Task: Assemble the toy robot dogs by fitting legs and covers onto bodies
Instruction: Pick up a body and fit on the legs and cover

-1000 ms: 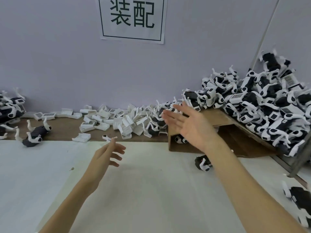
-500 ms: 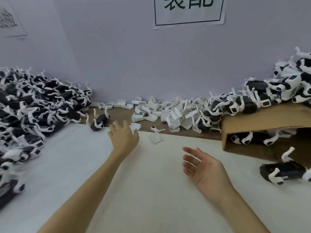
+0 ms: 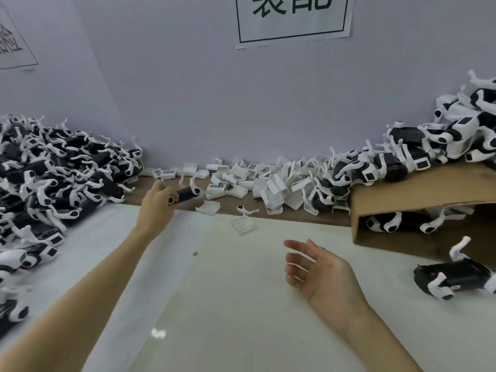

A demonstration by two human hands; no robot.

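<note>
Left grip (image 3: 158, 201) curls round one end of a black dog body (image 3: 185, 195) that lies on the brown strip along the far edge of the surface (image 3: 214, 304), just in front of the loose white covers (image 3: 268, 183); at least one white leg already stands up from that body. Right grip (image 3: 319, 272) hovers over the pale middle of the surface, palm turned inward, fingers spread and holding nothing.

Judging by the heaps, the job is somewhere in the middle. A large pile of dogs (image 3: 53, 178) fills the left edge, and another pile (image 3: 429, 146) spills over a tipped cardboard box (image 3: 402, 200) at the far right corner; whether either heap is finished cannot be told from here. One dog (image 3: 456, 277) lies apart near the right edge. Many covers remain unused, and a single loose leg (image 3: 245, 209) lies at the near edge of the brown strip, beside one cover on the pale sheet. The body in hand probably needs its cover next.

A paper sign (image 3: 292, 20) on the wall shows large Chinese characters, cut off at the top, likely 装配. A second notice (image 3: 13, 38) at the left is unreadable.
</note>
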